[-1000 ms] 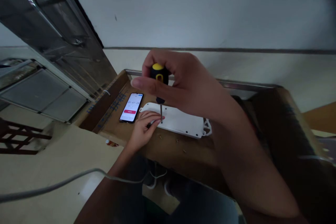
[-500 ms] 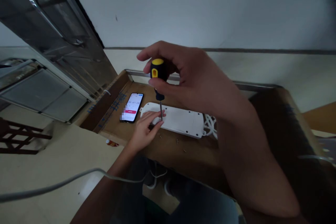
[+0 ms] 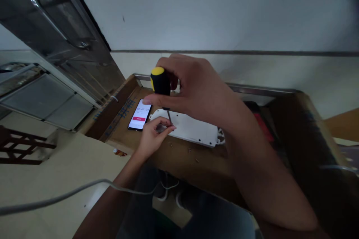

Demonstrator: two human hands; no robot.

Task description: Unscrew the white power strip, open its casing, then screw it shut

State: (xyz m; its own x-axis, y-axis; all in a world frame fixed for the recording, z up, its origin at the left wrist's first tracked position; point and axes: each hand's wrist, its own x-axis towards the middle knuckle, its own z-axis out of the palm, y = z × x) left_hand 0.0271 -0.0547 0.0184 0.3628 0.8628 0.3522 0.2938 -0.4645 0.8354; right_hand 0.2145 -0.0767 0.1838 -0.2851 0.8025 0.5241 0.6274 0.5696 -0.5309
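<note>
Since half a second ago the screwdriver point(image 3: 162, 89) has tilted, so its yellow cap leans left and the shaft slants down-right. Going left to right: a lit phone point(image 3: 140, 114) lies flat on the brown surface point(image 3: 179, 157), just beside the white power strip point(image 3: 189, 129). Left hand point(image 3: 153, 138) rests on the strip's near-left end, fingers point(image 3: 165, 129) pinched together right at the screwdriver tip. Right hand point(image 3: 196, 89) has its fingers curled snug around the black handle. A few loose screws point(image 3: 189, 151) sit near the strip's front edge.

Screwdriver tip point(image 3: 170, 122) behind left fingers point(image 3: 164, 128)
</note>
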